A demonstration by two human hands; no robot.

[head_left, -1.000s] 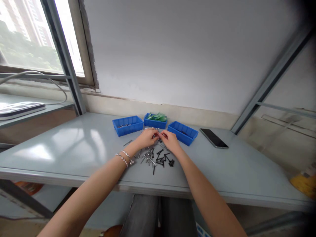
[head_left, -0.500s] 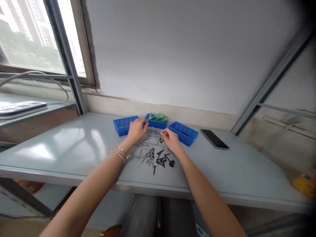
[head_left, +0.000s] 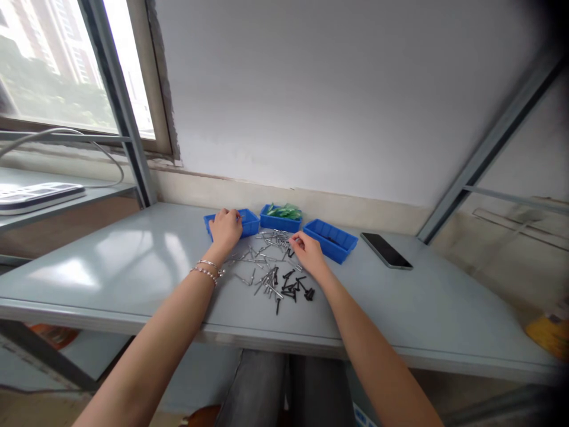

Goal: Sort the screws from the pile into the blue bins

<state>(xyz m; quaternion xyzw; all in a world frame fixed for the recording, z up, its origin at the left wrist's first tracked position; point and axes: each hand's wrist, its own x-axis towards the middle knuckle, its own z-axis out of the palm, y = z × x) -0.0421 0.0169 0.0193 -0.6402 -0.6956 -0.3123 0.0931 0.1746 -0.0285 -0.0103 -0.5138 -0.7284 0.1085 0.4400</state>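
My left hand (head_left: 226, 228) is over the left blue bin (head_left: 251, 225), its fingers bent together; whatever they hold is hidden or too small to make out. Over the pile's right side, my right hand (head_left: 306, 249) has thumb and fingertips pinched, and I cannot tell what is between them. Silver metal pins or nails (head_left: 268, 279) lie scattered on the grey table (head_left: 178, 296), spreading back toward the bins. Black screws (head_left: 291, 289) form a loose group at the front right of the heap. The right blue bin (head_left: 340, 254) holds a few dark pieces.
Behind the pile, a middle blue bin (head_left: 281, 224) contains green plastic wrapping (head_left: 284, 211). To the right lies a phone (head_left: 386, 251). A grey metal post (head_left: 120, 107) rises at the left, and a white wall (head_left: 311, 107) stands behind the table.
My left hand has moved left, from beside the middle bin to over the left bin. My right hand has stayed about where it was.
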